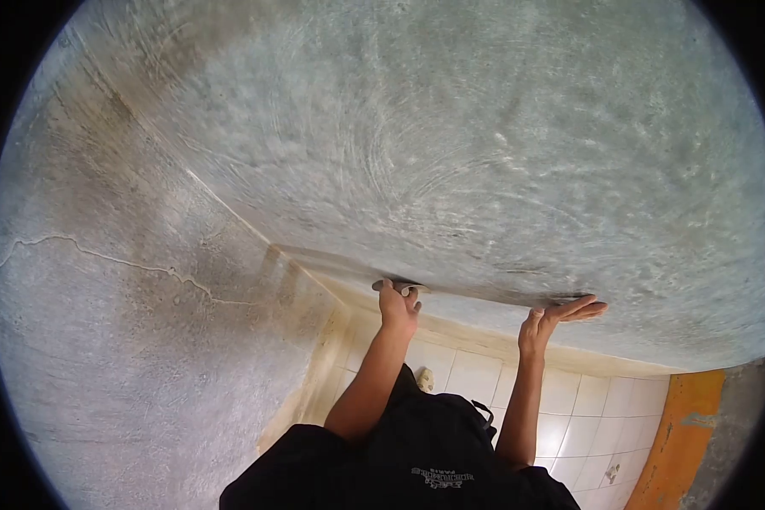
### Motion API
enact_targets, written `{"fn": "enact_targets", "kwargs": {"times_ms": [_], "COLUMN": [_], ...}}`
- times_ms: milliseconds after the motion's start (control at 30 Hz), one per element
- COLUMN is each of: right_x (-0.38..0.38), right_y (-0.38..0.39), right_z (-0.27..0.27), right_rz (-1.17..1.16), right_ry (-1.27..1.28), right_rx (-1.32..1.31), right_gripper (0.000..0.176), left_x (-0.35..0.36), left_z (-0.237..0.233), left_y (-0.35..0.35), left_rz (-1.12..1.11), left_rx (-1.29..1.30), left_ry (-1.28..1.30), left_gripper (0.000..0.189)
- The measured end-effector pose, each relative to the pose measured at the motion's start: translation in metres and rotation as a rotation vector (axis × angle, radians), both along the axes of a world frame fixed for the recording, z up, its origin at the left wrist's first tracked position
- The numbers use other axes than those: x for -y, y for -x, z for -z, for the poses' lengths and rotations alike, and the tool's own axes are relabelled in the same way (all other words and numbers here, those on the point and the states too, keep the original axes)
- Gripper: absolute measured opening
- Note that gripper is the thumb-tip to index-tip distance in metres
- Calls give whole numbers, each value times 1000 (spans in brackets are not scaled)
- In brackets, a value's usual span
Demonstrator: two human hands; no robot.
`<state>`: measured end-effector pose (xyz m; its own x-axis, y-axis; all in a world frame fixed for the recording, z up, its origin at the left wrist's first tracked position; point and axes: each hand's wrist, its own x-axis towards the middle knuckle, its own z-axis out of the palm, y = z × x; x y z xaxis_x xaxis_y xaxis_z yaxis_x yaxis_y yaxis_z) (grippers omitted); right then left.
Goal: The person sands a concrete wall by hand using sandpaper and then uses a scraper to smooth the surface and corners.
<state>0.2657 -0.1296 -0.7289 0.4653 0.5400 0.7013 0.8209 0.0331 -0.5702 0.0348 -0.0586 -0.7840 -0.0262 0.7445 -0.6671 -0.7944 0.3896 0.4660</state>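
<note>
My left hand (399, 308) is closed around a small curled grey-brown sheet (379, 286), which is pressed against the lower part of the grey plastered wall (450, 161). The sheet looks like sandpaper, but most of it is hidden by the fingers. To the right, my right hand (561, 320) rests on the same wall with its fingers stretched out and nothing held. Swirling pale scuff marks cover the wall surface above both hands.
On the left a second wall (136, 340), stained and cracked, meets the first at a corner. White floor tiles (569, 408) lie below, with a foot (425, 379) partly showing. An orange-painted edge (684, 433) stands at the lower right.
</note>
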Motion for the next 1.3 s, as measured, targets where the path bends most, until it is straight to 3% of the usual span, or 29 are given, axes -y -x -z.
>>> {"fn": "enact_targets", "kwargs": {"times_ms": [33, 133, 233, 300, 333, 433, 567, 667, 767, 867, 933, 1000, 1067, 1100, 1133, 1200, 1267, 1300], "right_x": [1, -4, -2, -4, -3, -8, -5, -12, -7, -2, 0, -2, -3, -1, -3, -4, -1, 1], "right_y": [-2, -2, -1, 4, 5, 2, 3, 4, 5, 7, 2, -1, -1, -1, -1, -4, -12, -11], "right_z": [2, 3, 3, 3, 3, -1, 3, 3, 4, 3, 6, 8, 9, 10, 11, 13, 17, 17], "right_rz": [3, 21, 14, 9, 9, 13, 13, 29, 8, -98, -44, 26, 28, 28, 23, 10, 14, 19], "right_ry": [6, 2, 1, -15, -21, -31, -10, -38, -23, 3, 18, 10, -7, -9, -14, -7, 11, 6], "right_rx": [5, 16, 22, 7, -2, 9, -42, -30, -42, -142, -93, -22, 4, 10, 3, 19, 61, 71], "right_gripper": [100, 99, 98, 97, 96, 95, 95, 95, 94, 92, 92, 92, 92, 91, 91, 91, 91, 90], "left_x": [6, 31, 13, 5, 9, 28, 6, 10, 51, 32, 7, 10, 42, 52, 60, 34, -1, -3], "left_z": [0, -69, -30, -25, -22, -67, -57, -59, -88, -89, -51, -62, -80, -75, -122, -87, -31, -35], "left_y": [-4, -18, -7, -7, -4, -7, -9, -2, -46, -49, -24, -14, -47, -61, -67, -44, -9, 1], "left_rz": [-58, -14, 7, -65, -53, -58, -76, -40, -36, -147, -206, -116, -65, -83, -146, -74, -201, -156], "left_rx": [56, 111, 108, 43, 44, 34, -149, -142, -240, -271, -243, -66, -267, -377, -346, -275, -215, -170], "left_ry": [5, -154, -104, 10, -57, -258, -76, -65, -380, -354, -345, -278, -395, -570, -586, -260, -312, -203], "left_gripper": [41, 43, 50, 52, 53, 62, 70, 70, 69, 67, 68, 67, 66, 68, 72, 73, 69, 68]}}
